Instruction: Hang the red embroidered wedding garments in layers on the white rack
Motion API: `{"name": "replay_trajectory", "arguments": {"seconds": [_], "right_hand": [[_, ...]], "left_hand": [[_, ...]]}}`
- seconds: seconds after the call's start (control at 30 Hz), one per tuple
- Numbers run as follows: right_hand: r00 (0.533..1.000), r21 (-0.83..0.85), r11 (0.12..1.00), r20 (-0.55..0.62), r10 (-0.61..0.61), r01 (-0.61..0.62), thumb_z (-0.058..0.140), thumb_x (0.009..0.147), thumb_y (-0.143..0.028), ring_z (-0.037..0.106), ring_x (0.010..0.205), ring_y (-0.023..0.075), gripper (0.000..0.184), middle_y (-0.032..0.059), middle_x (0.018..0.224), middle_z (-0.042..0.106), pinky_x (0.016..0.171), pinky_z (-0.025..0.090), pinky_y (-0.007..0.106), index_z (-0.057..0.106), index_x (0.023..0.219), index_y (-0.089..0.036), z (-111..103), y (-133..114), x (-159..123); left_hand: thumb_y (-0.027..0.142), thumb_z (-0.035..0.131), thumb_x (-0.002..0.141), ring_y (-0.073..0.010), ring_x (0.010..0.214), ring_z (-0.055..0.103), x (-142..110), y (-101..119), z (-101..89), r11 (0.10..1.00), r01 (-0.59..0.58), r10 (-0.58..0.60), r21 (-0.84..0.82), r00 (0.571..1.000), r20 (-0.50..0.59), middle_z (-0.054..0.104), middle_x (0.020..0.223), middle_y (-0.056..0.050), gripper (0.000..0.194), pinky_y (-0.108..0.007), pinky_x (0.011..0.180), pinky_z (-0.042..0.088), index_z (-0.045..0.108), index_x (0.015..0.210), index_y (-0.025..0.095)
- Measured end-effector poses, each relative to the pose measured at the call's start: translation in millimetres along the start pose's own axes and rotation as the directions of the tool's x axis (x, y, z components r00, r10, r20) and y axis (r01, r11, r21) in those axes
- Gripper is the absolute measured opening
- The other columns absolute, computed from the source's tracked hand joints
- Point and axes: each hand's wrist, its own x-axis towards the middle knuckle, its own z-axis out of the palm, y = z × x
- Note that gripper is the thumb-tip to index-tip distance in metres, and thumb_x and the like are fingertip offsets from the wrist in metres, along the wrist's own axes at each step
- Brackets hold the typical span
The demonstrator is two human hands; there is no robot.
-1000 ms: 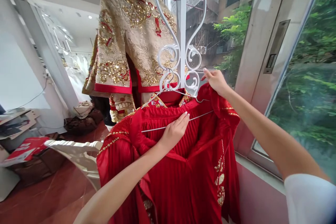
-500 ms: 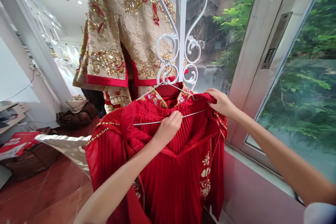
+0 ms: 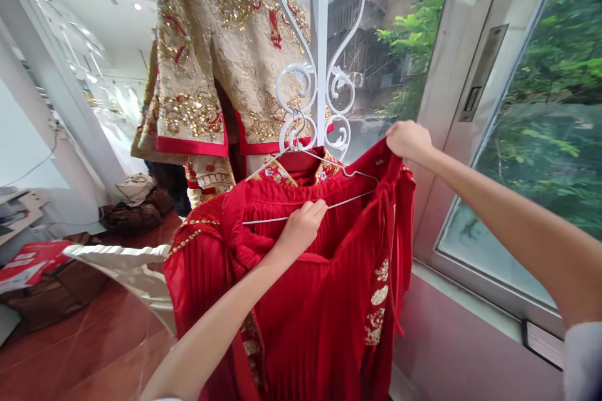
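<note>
A red pleated skirt [image 3: 301, 313] hangs around a thin wire hanger [image 3: 348, 202], in front of a red jacket with an embroidered collar [image 3: 281, 173]. My left hand [image 3: 305, 225] is closed around the hanger's lower bar near its middle, inside the waist opening. With its fingers pinched, my right hand [image 3: 408, 140] holds the skirt's waistband up and out at the right, beyond the hanger's end. A thin red tie dangles below that corner. Gold embroidery [image 3: 377, 301] shows down the right side of the red clothes.
Behind stands a white scrolled metal rack [image 3: 322, 75], with a beige, gold-sequined jacket [image 3: 188, 75] hanging at its left. A framed window [image 3: 475, 88] rises on the right. Brown bags [image 3: 126, 216] and a white slatted piece [image 3: 126, 257] are at the left.
My right hand has pulled the waistband corner up and to the right, stretching the opening wider and baring the hanger's right end. My left hand keeps its grip on the bar.
</note>
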Motion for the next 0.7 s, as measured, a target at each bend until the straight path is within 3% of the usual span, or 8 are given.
{"name": "replay_trajectory", "arguments": {"seconds": [0.1, 0.2, 0.3, 0.4, 0.47, 0.53, 0.63, 0.7], "right_hand": [[0.994, -0.03, 1.0, -0.107, -0.014, 0.011, 0.044, 0.071, -0.01, 0.059, 0.085, 0.0251, 0.03, 0.0177, 0.087, 0.064, 0.066, 0.039, 0.032, 0.07, 0.086, -0.008, -36, -20, -4], [0.982, -0.105, 0.983, -0.105, -0.159, 0.148, 0.041, 0.076, -0.011, 0.058, 0.072, 0.0244, 0.026, 0.0155, 0.074, 0.062, 0.057, 0.034, 0.032, 0.066, 0.069, -0.012, -48, -43, -62], [0.887, -0.129, 0.886, 0.202, -0.415, 0.444, 0.05, 0.073, -0.013, 0.053, 0.053, 0.0203, 0.019, 0.0111, 0.057, 0.056, 0.05, 0.03, 0.031, 0.057, 0.055, -0.016, -23, -55, -128], [0.787, 0.054, 0.842, 0.329, -0.523, 0.537, 0.05, 0.079, -0.025, 0.048, 0.046, 0.0157, 0.028, 0.0077, 0.053, 0.054, 0.048, 0.028, 0.03, 0.053, 0.052, -0.018, 10, -57, -148], [0.849, 0.127, 0.873, 0.202, -0.488, 0.472, 0.045, 0.084, -0.035, 0.048, 0.049, 0.0164, 0.034, 0.0068, 0.055, 0.056, 0.049, 0.03, 0.031, 0.055, 0.055, -0.02, 21, -57, -130], [0.914, 0.19, 0.895, -0.047, -0.402, 0.404, 0.042, 0.085, -0.034, 0.053, 0.059, 0.0189, 0.03, 0.0073, 0.066, 0.06, 0.055, 0.035, 0.032, 0.06, 0.066, -0.02, 25, -61, -104], [0.85, 0.298, 0.804, -0.304, -0.431, 0.515, 0.045, 0.083, -0.026, 0.056, 0.085, 0.0228, 0.02, 0.0091, 0.092, 0.063, 0.075, 0.041, 0.035, 0.062, 0.091, -0.019, 29, -80, -77], [0.779, 0.329, 0.71, -0.349, -0.521, 0.623, 0.049, 0.081, -0.026, 0.051, 0.1, 0.0252, 0.028, 0.0108, 0.108, 0.059, 0.085, 0.039, 0.038, 0.057, 0.107, -0.017, 36, -102, -74]], "left_hand": [[-0.001, 0.037, 0.08, -0.0165, 0.084, 0.054, 1, 1, 0.0, 0.999, 0.031, -0.032, 0.035, 0.999, 0.037, 0.061, 0.11, -0.008, 0.036, -0.026, 0.071, 0.051, 0.056, 0.107, 0.014], [0.0, 0.038, 0.081, -0.0167, 0.082, 0.054, 3, 3, -3.3, 0.997, 0.061, -0.064, 0.048, 0.996, 0.064, 0.061, 0.105, -0.008, 0.034, -0.026, 0.068, 0.05, 0.056, 0.107, 0.014], [0.001, 0.037, 0.083, -0.0167, 0.083, 0.053, 3, 5, -7.0, 0.997, 0.061, -0.065, 0.043, 0.994, 0.092, 0.06, 0.1, -0.006, 0.03, -0.026, 0.068, 0.049, 0.055, 0.103, 0.015], [0.001, 0.037, 0.083, -0.0166, 0.084, 0.054, 3, 6, -7.4, 0.997, 0.072, -0.075, 0.03, 0.991, 0.114, 0.06, 0.099, -0.006, 0.03, -0.027, 0.071, 0.049, 0.054, 0.102, 0.015], [0.003, 0.037, 0.083, -0.0171, 0.085, 0.054, 5, 7, -7.1, 0.996, 0.084, -0.086, 0.016, 0.99, 0.114, 0.06, 0.1, -0.006, 0.029, -0.028, 0.071, 0.049, 0.054, 0.104, 0.013], [0.008, 0.039, 0.085, -0.0179, 0.089, 0.054, 5, 10, -10.6, 0.996, 0.092, -0.09, -0.018, 0.994, 0.067, 0.06, 0.102, -0.008, 0.026, -0.029, 0.076, 0.049, 0.055, 0.105, 0.012], [0.017, 0.04, 0.087, -0.0193, 0.103, 0.051, -5, 15, -29.5, 0.983, 0.179, -0.182, -0.032, 0.973, -0.143, 0.058, 0.108, -0.01, 0.025, -0.031, 0.091, 0.045, 0.056, 0.106, 0.012], [0.021, 0.043, 0.086, -0.0237, 0.109, 0.048, -23, 17, -48.8, 0.931, 0.363, -0.333, 0.037, 0.888, -0.318, 0.055, 0.113, -0.013, 0.026, -0.038, 0.096, 0.041, 0.055, 0.109, 0.014]]}}
